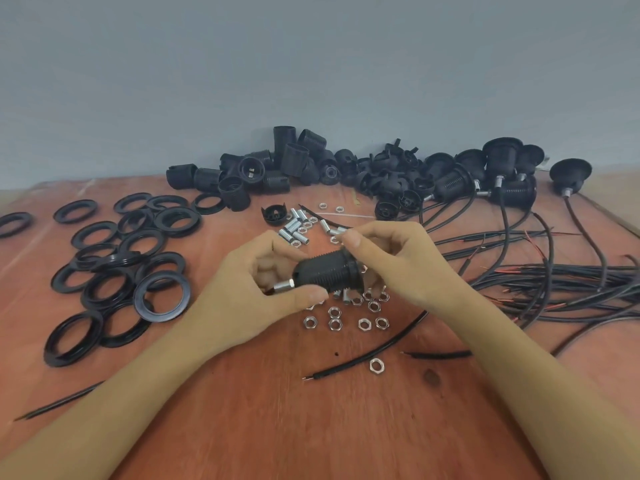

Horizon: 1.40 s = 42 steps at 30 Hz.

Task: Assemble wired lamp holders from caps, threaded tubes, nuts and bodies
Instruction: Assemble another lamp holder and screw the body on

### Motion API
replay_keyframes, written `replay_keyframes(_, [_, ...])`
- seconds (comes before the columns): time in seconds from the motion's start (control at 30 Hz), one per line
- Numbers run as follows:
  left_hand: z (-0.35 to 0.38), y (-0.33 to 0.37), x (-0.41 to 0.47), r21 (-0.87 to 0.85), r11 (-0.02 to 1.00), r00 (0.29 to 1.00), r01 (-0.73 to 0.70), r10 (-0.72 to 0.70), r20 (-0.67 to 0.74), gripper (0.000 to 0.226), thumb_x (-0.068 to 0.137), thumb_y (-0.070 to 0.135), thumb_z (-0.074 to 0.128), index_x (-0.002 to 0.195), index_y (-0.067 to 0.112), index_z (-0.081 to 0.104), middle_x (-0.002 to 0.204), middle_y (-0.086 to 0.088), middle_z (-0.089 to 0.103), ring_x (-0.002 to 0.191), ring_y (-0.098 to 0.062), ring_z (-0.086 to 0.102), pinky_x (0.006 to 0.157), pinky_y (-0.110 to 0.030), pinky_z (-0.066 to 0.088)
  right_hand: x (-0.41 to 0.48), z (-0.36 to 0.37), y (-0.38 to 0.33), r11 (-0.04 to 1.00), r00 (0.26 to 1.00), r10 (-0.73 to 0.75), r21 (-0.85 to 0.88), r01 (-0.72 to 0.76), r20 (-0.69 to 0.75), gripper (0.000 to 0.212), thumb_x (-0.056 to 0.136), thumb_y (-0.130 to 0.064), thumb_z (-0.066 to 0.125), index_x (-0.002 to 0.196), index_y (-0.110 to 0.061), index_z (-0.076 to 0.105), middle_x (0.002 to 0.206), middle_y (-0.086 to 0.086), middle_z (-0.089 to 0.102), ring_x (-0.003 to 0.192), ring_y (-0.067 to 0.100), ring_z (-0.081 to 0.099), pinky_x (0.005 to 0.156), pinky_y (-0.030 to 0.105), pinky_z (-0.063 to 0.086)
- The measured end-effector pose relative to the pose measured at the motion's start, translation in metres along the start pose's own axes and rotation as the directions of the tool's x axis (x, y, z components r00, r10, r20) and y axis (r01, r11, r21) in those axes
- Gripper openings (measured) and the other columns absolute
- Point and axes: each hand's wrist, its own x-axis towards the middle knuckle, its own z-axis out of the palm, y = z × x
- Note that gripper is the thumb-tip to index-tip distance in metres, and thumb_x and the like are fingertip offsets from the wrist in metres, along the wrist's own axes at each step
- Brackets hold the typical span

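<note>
The black ribbed plastic lamp holder (325, 273) is held in the air just above the reddish wooden surface (277, 410), lying on its side between both hands. The left hand (249, 299) grasps its left end, fingers curled behind it and the thumb under it, next to the short silver metal threaded tube (284, 285) that sticks out there. The right hand (398, 261) pinches the wider right end between thumb and fingers. The holder is probably light and stiff, and its ribs give the fingers a good hold, so the barrel and the cap are the best places to take it. The tube is small and smooth, so I think it would slip if it were gripped alone. Plastic threads can cross easily, so gentle turning seems wise. Loose silver hexagonal nuts (346, 320) lie directly below the holder, flat black plastic rings (131, 271) to its left, and thin black cables (554, 282) to its right.
</note>
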Motion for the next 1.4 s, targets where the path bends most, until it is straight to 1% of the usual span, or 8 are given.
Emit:
replay_keyframes(0.3, [-0.003,-0.003,0.001,0.108,0.989,0.973,-0.096,0.116,-0.198,0.041,0.067,0.055,0.074,0.099,0.034,0.059,0.084,0.014,0.073,0.058,-0.019,0.065,0.054,-0.03,0.05,-0.001,0.008,0.001,0.998,0.995,0.027,-0.058,-0.033,-0.097,0.073,0.099,-0.059,0.029,0.066,-0.009,0.07,0.047,0.009,0.062,0.042,0.013,0.059,0.052,0.016,0.043])
replay_keyframes(0.4, [-0.003,-0.005,0.003,0.078,0.992,0.969,-0.098,0.113,-0.221,0.04,0.066,0.055,0.074,0.099,0.037,0.058,0.083,0.01,0.072,0.063,-0.024,0.066,0.057,-0.038,0.051,0.001,0.005,0.001,0.994,0.984,0.064,-0.078,-0.078,-0.163,0.073,0.1,-0.056,0.033,0.051,-0.011,0.063,0.042,0.009,0.057,0.039,0.013,0.051,0.051,0.02,0.042])
replay_keyframes(0.53, [-0.001,-0.006,0.002,0.113,0.989,0.971,-0.095,0.117,-0.21,0.042,0.067,0.057,0.074,0.1,0.037,0.058,0.082,0.004,0.071,0.06,-0.04,0.062,0.055,-0.044,0.051,0.001,0.011,-0.003,0.991,0.991,0.119,0.062,-0.116,-0.061,0.048,0.101,-0.051,0.036,0.086,-0.023,0.072,0.055,-0.004,0.062,0.047,0.015,0.058,0.043,0.023,0.043])
replay_keyframes(0.63, [-0.002,-0.006,0.003,0.1,0.99,0.964,-0.096,0.117,-0.237,0.041,0.066,0.057,0.074,0.099,0.038,0.058,0.084,0.008,0.072,0.065,-0.021,0.067,0.058,-0.03,0.05,0.001,0.01,-0.004,0.993,0.987,0.116,0.046,-0.111,-0.11,0.069,0.099,-0.057,0.037,0.043,-0.021,0.057,0.038,0.001,0.048,0.04,0.016,0.045,0.06,0.039,0.051])
replay_keyframes(0.8, [-0.002,-0.009,0.003,0.115,0.991,0.965,-0.069,0.096,-0.245,0.044,0.065,0.057,0.076,0.1,0.036,0.059,0.086,0.01,0.072,0.069,-0.018,0.067,0.064,-0.033,0.052,0.001,0.012,-0.005,0.991,0.991,0.11,0.086,-0.103,-0.08,0.051,0.1,-0.051,0.038,0.075,-0.021,0.071,0.053,-0.001,0.059,0.045,0.013,0.05,0.044,0.022,0.042])
replay_keyframes(0.93, [-0.002,-0.006,0.004,0.135,0.986,0.948,-0.095,0.131,-0.289,0.038,0.069,0.05,0.078,0.099,0.038,0.058,0.086,0.011,0.072,0.072,-0.01,0.068,0.061,-0.022,0.051,-0.001,0.01,-0.003,0.996,0.99,0.068,0.068,-0.06,-0.123,0.069,0.091,-0.06,0.045,0.043,-0.012,0.059,0.04,0.01,0.045,0.039,0.015,0.04,0.052,0.02,0.046])
replay_keyframes(1.2, [0.0,-0.002,0.0,0.18,0.977,0.939,-0.118,0.169,-0.298,0.039,0.072,0.043,0.081,0.102,0.033,0.058,0.087,0.014,0.071,0.064,-0.022,0.068,0.058,-0.046,0.054,-0.006,0.025,0.003,0.991,0.999,-0.014,-0.131,0.02,0.048,0.018,0.084,-0.053,0.066,0.097,-0.04,0.068,0.065,0.001,0.064,0.061,0.026,0.063,0.062,0.033,0.052])
replay_keyframes(1.4, [0.001,-0.001,0.0,0.203,0.97,0.93,-0.137,0.197,-0.311,0.04,0.072,0.048,0.081,0.102,0.035,0.058,0.087,0.018,0.071,0.062,-0.015,0.068,0.055,-0.037,0.052,-0.01,0.029,-0.001,0.994,0.974,-0.099,-0.075,0.085,-0.203,0.053,0.079,-0.05,0.075,0.06,-0.002,0.059,0.053,0.014,0.062,0.049,0.033,0.054,0.049,0.031,0.043])
